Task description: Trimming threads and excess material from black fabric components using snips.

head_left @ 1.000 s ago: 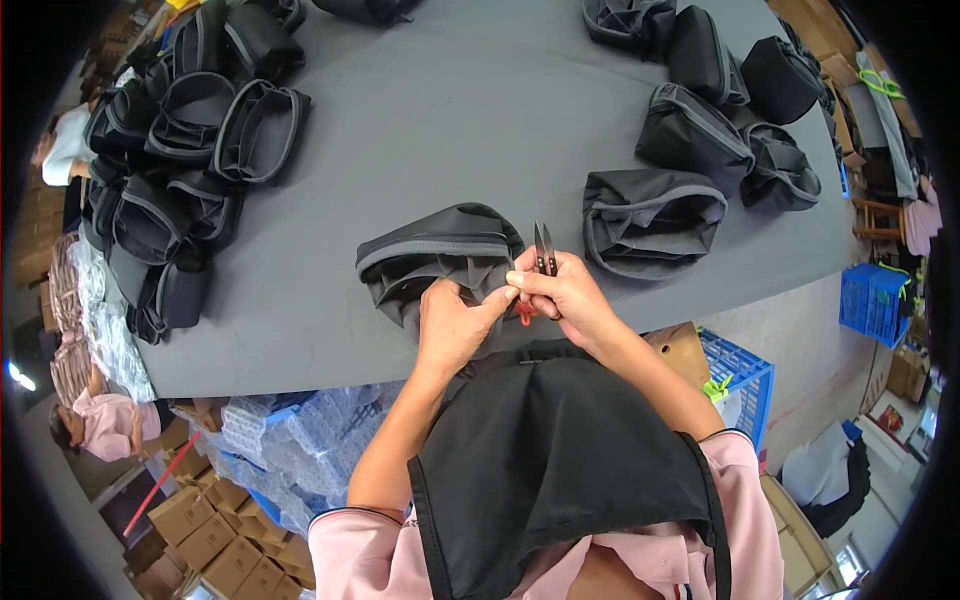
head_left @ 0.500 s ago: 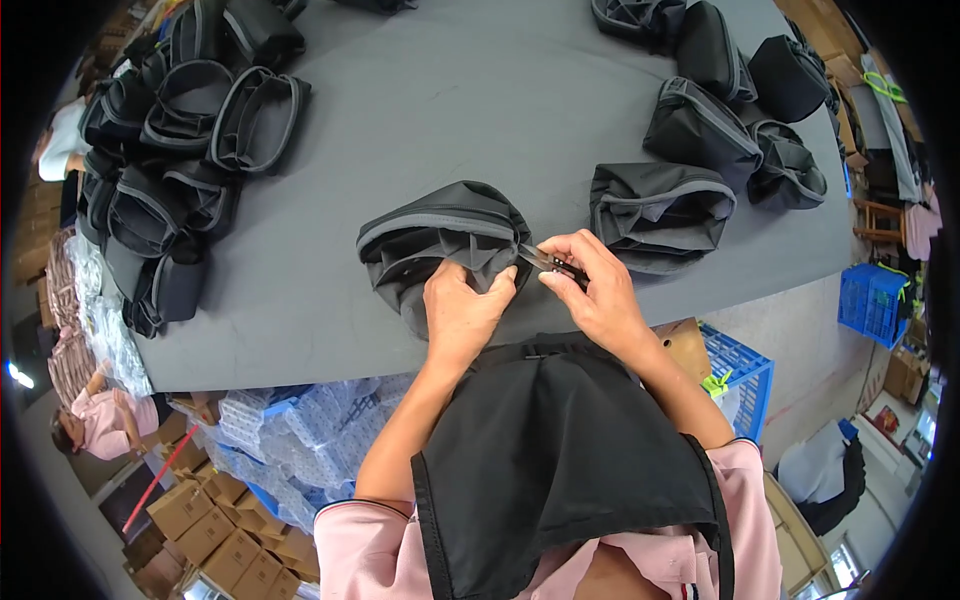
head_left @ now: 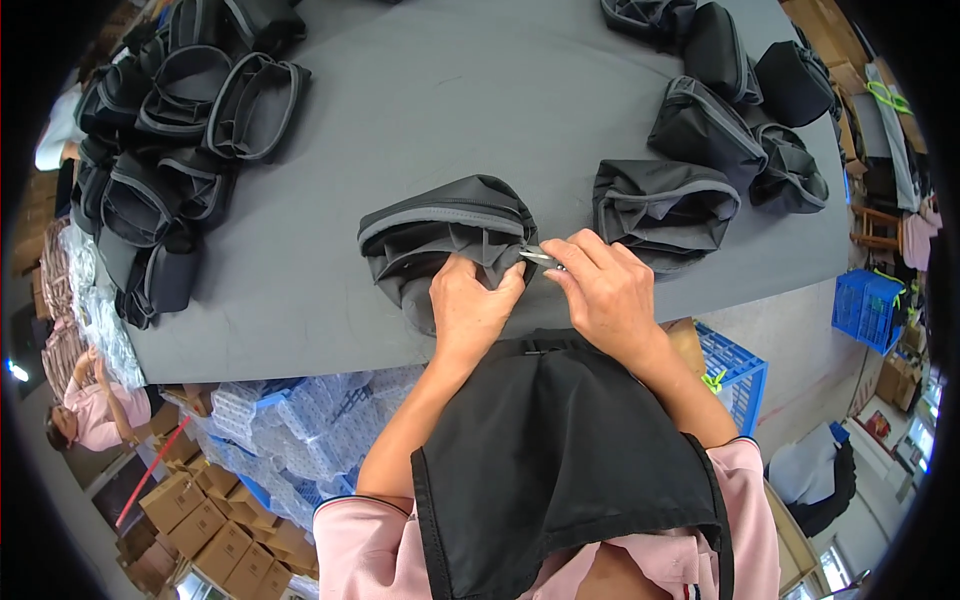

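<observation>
A black zippered pouch (head_left: 455,196) lies mouth up near the table's front edge, its grey-trimmed opening turned toward me. My left hand (head_left: 468,308) grips the near side of its rim, thumb and fingers pinching the grey lining at the right corner. My right hand (head_left: 608,290) is closed round a pair of small thread snips (head_left: 538,257). The metal blades point left, with their tips at that corner of the pouch. Most of the snips' handle is hidden in my fingers.
Another open pouch (head_left: 668,208) lies just right of my right hand, with several more behind it. A pile of similar pouches (head_left: 145,200) covers the table's left side. Below the front edge are plastic-wrapped bundles (head_left: 300,430) and a blue crate (head_left: 738,375). A co-worker (head_left: 95,405) is at the left.
My right hand has turned over further, so its back faces up and the snips' dark handle is now mostly covered. The blades stay at the pouch's corner; the left hand keeps its hold.
</observation>
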